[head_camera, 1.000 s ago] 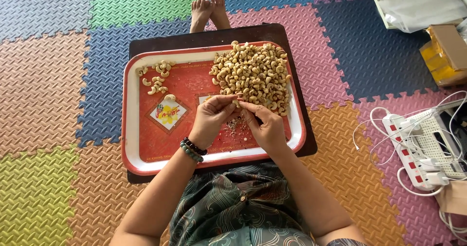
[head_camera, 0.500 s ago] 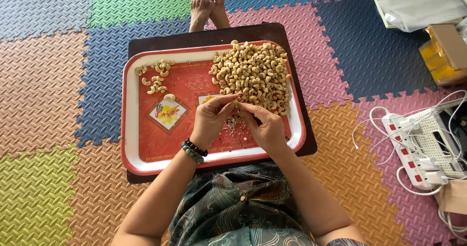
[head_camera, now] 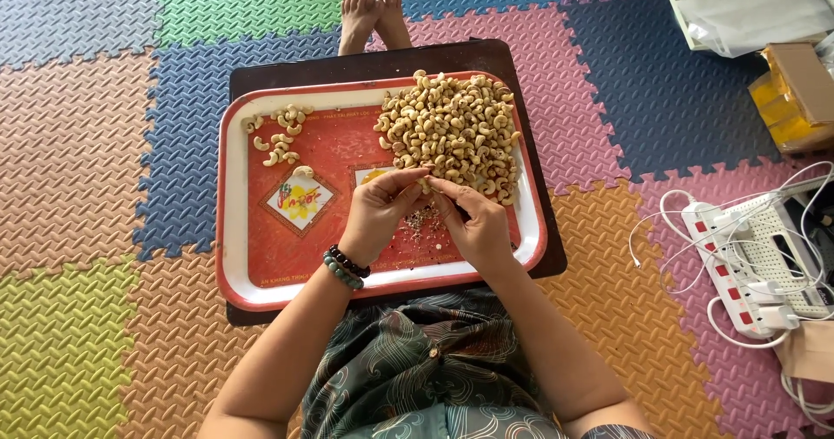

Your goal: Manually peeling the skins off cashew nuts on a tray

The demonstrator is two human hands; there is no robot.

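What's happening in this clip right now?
A person sits on a coloured foam-tile floor with a red tray in front of them. Both hands meet over the tray's middle: the left hand and the right hand pinch a single cashew between their fingertips. A big heap of cashews fills the tray's far right, a small group of cashews lies at the far left, and dark skin scraps sit under the hands.
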